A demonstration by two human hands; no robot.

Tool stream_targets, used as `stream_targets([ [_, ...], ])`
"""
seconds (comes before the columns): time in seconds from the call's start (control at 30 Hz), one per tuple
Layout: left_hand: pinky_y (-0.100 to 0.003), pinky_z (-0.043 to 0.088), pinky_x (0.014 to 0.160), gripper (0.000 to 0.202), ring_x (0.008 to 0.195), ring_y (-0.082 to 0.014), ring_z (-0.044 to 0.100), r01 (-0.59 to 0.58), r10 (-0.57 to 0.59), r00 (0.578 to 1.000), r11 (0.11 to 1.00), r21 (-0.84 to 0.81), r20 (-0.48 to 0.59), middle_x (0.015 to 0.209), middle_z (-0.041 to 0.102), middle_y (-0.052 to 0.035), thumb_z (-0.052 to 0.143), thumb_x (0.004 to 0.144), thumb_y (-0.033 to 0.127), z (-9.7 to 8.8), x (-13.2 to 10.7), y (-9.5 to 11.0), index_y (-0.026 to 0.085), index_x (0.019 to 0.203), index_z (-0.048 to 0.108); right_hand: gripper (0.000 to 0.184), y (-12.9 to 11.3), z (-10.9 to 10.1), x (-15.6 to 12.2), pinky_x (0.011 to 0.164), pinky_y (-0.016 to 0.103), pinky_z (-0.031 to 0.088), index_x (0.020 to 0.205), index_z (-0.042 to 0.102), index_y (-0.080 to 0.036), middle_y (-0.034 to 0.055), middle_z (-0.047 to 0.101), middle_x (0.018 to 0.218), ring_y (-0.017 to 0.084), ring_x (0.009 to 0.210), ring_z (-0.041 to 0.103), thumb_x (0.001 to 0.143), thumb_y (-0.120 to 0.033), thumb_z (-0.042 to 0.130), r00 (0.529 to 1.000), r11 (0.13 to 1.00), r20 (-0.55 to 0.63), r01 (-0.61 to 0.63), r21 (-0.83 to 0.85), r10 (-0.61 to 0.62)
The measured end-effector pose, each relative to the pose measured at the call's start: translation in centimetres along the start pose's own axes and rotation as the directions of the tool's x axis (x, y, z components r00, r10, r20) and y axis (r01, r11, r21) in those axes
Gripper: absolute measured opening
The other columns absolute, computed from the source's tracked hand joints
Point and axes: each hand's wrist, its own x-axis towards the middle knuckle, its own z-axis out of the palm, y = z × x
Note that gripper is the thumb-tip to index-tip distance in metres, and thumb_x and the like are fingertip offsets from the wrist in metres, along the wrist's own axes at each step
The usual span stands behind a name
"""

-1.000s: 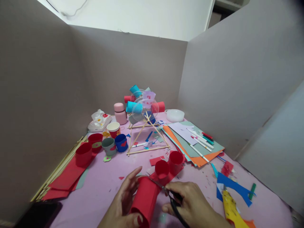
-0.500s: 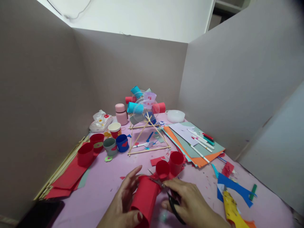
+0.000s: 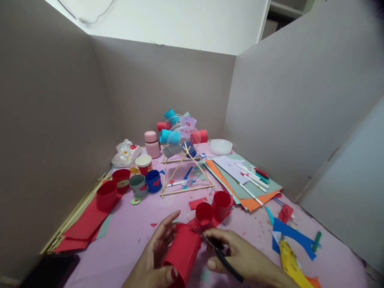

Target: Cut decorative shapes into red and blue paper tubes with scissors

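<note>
My left hand (image 3: 156, 256) wraps round a rolled tube of red paper (image 3: 181, 254) at the bottom centre, thumb on its near end and fingers along its far side. My right hand (image 3: 240, 256) grips black-handled scissors (image 3: 220, 256), whose blades meet the tube's far rim. Just beyond stand two small red paper cups (image 3: 213, 208) on a red scrap.
A stick frame with a clear wheel of cups (image 3: 180, 138) stands at the back. Coloured paper sheets with markers (image 3: 249, 180) lie right. Red, grey and blue cups (image 3: 132, 184) and red sheets (image 3: 84, 224) lie left. Grey partition walls enclose the pink table (image 3: 132, 232). A yellow glue gun (image 3: 289, 264) lies right.
The scissor blades have closed onto the red tube's rim, and my right hand has shifted slightly left and lower. My left hand keeps its hold on the tube.
</note>
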Motion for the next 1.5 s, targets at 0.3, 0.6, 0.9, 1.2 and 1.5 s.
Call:
stream_targets([
  [0.3, -0.04, 0.043, 0.09, 0.088, 0.102, -0.0316, 0.057, -0.034, 0.034, 0.999, 0.999, -0.004, 0.041, 0.108, 0.064, -0.0074, 0.072, 0.048, 0.068, -0.1, 0.1, 0.3, 0.03, 0.125, 0.053, 0.047, 1.1, -0.1, -0.3, 0.05, 0.013, 0.042, 0.109, 0.06, -0.017, 0.0017, 0.059, 0.082, 0.013, 0.072, 0.059, 0.074, -0.046, 0.072, 0.974, 0.923, 0.221, -0.124, 0.365, 0.044],
  [0.6, -0.042, 0.045, 0.09, 0.089, 0.101, -0.032, 0.058, -0.006, 0.004, 0.999, 1.0, -0.029, -0.046, 0.111, 0.064, -0.009, 0.072, 0.046, 0.069, -0.3, 0.3, 0.4, 0.027, 0.123, 0.055, 0.055, 0.5, 0.8, 0.0, 0.053, 0.019, 0.042, 0.103, 0.055, -0.015, 0.0015, 0.06, 0.077, 0.012, 0.064, 0.059, 0.069, -0.054, 0.074, 1.0, 0.911, -0.023, -0.002, 0.413, 0.012],
  [0.9, -0.048, 0.042, 0.096, 0.091, 0.116, -0.0371, 0.054, 0.047, -0.042, 0.998, 0.986, -0.158, 0.039, 0.13, 0.056, -0.0131, 0.081, 0.051, 0.054, 2.4, -0.3, -1.1, 0.029, 0.13, 0.043, 0.083, 0.6, 3.7, 0.3, 0.041, 0.016, 0.027, 0.104, 0.047, -0.024, -0.0021, 0.057, 0.088, 0.004, 0.048, 0.043, 0.038, -0.047, 0.091, 0.986, 0.893, -0.167, 0.061, 0.446, 0.016],
  [1.2, -0.036, 0.047, 0.095, 0.075, 0.129, -0.0295, 0.044, -0.084, 0.066, 0.99, 0.986, -0.148, -0.124, 0.137, 0.052, -0.0059, 0.079, 0.059, 0.048, 2.8, -0.1, -1.2, 0.037, 0.127, 0.047, 0.061, 0.9, 4.0, 0.5, 0.052, 0.02, 0.039, 0.103, 0.047, -0.023, 0.0043, 0.052, 0.101, 0.014, 0.073, 0.051, 0.06, -0.052, 0.079, 0.933, 0.884, -0.337, 0.259, 0.389, -0.126],
  [1.5, -0.043, 0.039, 0.103, 0.093, 0.126, -0.0351, 0.047, -0.082, 0.037, 0.985, 0.961, -0.263, -0.171, 0.135, 0.055, -0.0106, 0.076, 0.053, 0.059, 2.9, 0.3, -2.6, 0.032, 0.135, 0.04, 0.062, 1.6, 4.7, 0.8, 0.059, 0.023, 0.042, 0.105, 0.046, -0.024, 0.0038, 0.051, 0.1, 0.017, 0.081, 0.053, 0.062, -0.055, 0.078, 0.927, 0.866, -0.346, 0.287, 0.41, -0.143],
])
